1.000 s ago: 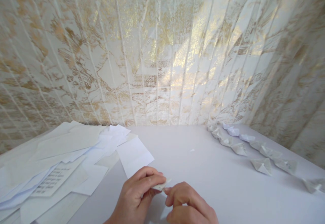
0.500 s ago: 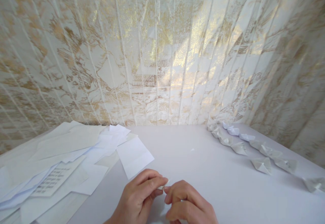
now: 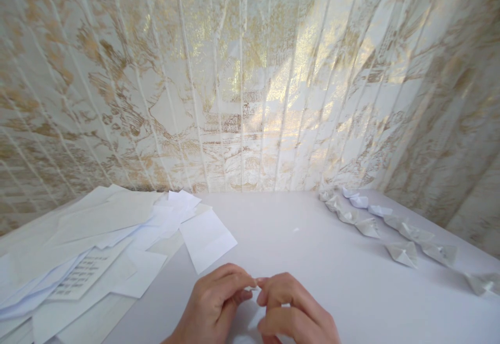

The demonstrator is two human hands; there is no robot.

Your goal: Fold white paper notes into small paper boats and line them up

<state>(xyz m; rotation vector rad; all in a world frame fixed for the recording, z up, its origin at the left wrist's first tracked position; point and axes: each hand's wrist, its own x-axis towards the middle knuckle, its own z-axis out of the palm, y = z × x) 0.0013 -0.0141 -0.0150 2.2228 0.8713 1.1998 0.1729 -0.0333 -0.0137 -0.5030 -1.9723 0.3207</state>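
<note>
Near the bottom centre my left hand [image 3: 219,300] pinches a small folded piece of white paper [image 3: 253,289] between thumb and forefinger. My right hand [image 3: 295,305] meets it from the other side, its thumb and forefinger closed at the paper's edge and its other fingers curled. Only a sliver of the paper shows; the fingers hide the rest, so its folded shape cannot be made out. Both hands hover just over the white table [image 3: 273,240]. A loose square sheet [image 3: 209,240] lies beyond my left hand.
A spread heap of white paper sheets [image 3: 105,219], one with printed lines [image 3: 80,276], covers the left of the table. Along the right side stand several small folded paper boats [image 3: 403,254] in rough rows. A patterned curtain [image 3: 242,99] hangs behind. A tiny paper scrap [image 3: 296,229] lies mid-table.
My right hand has shifted slightly, its forefinger now up against my left fingertips. The paper has turned a little and shows less. Sheets and boats stay where they were.
</note>
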